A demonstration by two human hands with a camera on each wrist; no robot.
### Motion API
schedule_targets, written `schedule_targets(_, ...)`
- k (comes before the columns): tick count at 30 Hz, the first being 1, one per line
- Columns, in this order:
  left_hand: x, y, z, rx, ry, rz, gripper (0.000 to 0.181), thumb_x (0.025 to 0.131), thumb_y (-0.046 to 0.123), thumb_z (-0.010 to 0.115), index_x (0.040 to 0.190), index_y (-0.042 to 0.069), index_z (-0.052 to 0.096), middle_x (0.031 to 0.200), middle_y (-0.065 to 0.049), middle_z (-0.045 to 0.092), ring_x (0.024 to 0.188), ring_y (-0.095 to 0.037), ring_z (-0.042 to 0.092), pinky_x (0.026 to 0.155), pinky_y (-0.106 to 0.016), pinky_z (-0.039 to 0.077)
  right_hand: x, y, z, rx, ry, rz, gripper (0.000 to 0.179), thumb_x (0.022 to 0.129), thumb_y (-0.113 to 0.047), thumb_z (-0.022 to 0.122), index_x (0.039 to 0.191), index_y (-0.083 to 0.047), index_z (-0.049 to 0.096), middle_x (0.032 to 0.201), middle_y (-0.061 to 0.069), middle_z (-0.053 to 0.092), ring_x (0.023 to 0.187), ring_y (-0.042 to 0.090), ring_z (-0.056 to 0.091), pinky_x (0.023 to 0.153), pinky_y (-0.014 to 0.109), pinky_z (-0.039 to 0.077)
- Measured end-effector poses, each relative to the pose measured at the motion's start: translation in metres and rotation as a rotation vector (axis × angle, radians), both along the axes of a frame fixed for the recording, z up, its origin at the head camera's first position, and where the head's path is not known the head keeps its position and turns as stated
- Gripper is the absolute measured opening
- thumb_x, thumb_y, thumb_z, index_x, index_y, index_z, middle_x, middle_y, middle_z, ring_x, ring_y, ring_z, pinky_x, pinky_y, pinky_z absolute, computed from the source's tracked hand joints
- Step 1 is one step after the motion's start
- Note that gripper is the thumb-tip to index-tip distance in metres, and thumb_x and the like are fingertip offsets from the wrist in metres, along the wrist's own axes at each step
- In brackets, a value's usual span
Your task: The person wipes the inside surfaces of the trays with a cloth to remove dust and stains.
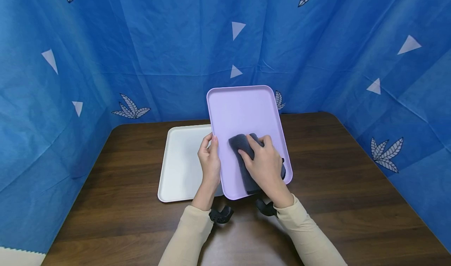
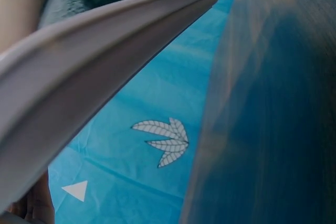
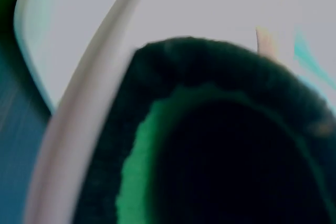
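A lilac rectangular tray (image 1: 243, 107) is raised above the table, tilted so that its inner face shows. My left hand (image 1: 210, 160) grips its left rim, with the thumb at the front side. My right hand (image 1: 264, 162) holds a folded dark grey cloth (image 1: 243, 152) against the tray's lower middle. Part of the cloth is hidden beneath that hand. In the left wrist view the tray's edge (image 2: 105, 51) crosses close to the camera. The cloth (image 3: 194, 56) fills much of the right wrist view, beside the tray rim (image 3: 94, 72).
A white tray (image 1: 179, 164) lies on the brown wooden table (image 1: 334, 172), partly covered by the lilac one. Blue printed curtains (image 1: 169, 43) stand behind the table and along both sides. A black strap piece (image 1: 221, 215) sits at my left wrist.
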State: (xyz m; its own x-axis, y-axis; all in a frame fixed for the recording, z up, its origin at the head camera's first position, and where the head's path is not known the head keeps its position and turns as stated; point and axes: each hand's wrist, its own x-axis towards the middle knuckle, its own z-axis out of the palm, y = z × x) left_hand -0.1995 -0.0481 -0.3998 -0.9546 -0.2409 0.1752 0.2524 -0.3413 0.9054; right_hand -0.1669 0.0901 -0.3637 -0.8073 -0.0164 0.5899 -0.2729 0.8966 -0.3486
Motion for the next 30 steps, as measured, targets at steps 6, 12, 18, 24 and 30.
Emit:
schedule_targets(6,-0.001,0.001,-0.001,0.005,0.0,-0.002,0.031,0.103,0.023,0.049,0.124,0.001,0.059,0.108,-0.012,0.073,0.091,-0.007,0.071,0.076,-0.022,0.055,0.004,-0.014,0.0,0.023,0.037,0.051,0.046,0.079,-0.026,0.083,0.12,-0.009,0.071,0.098,0.021,0.059,0.064,0.031,0.062,0.047,0.042,0.051)
schedule_targets(12,-0.001,0.002,-0.002,0.017,0.002,-0.007,0.031,0.103,0.021,0.049,0.124,0.001,0.059,0.098,-0.001,0.075,0.088,-0.006,0.071,0.074,-0.02,0.053,0.008,-0.025,0.0,0.053,0.052,0.076,0.047,0.078,-0.028,0.083,0.12,-0.009,0.071,0.098,0.02,0.059,0.069,0.03,0.064,0.049,0.042,0.052)
schedule_targets(18,-0.001,0.002,-0.002,0.018,-0.002,-0.003,0.032,0.103,0.022,0.049,0.123,0.0,0.058,0.092,0.002,0.074,0.083,-0.005,0.07,0.07,-0.018,0.052,0.009,-0.028,-0.001,0.087,0.08,0.091,0.047,0.078,-0.027,0.083,0.119,-0.008,0.071,0.096,0.02,0.058,0.07,0.029,0.064,0.05,0.041,0.052)
schedule_targets(24,0.0,0.004,-0.001,0.019,-0.001,-0.005,0.032,0.103,0.022,0.048,0.123,-0.001,0.058,0.095,-0.001,0.074,0.083,-0.005,0.07,0.071,-0.018,0.052,0.009,-0.021,-0.002,0.091,0.086,0.112,0.047,0.078,-0.026,0.083,0.12,-0.009,0.071,0.097,0.019,0.058,0.07,0.028,0.064,0.049,0.04,0.052)
schedule_targets(30,0.001,0.004,-0.001,0.019,-0.007,-0.013,0.031,0.104,0.023,0.048,0.123,0.001,0.058,0.099,-0.001,0.074,0.087,-0.006,0.069,0.075,-0.021,0.053,0.006,-0.009,-0.001,0.081,0.069,0.109,0.048,0.077,-0.026,0.084,0.121,-0.01,0.071,0.099,0.019,0.058,0.071,0.029,0.065,0.049,0.04,0.052)
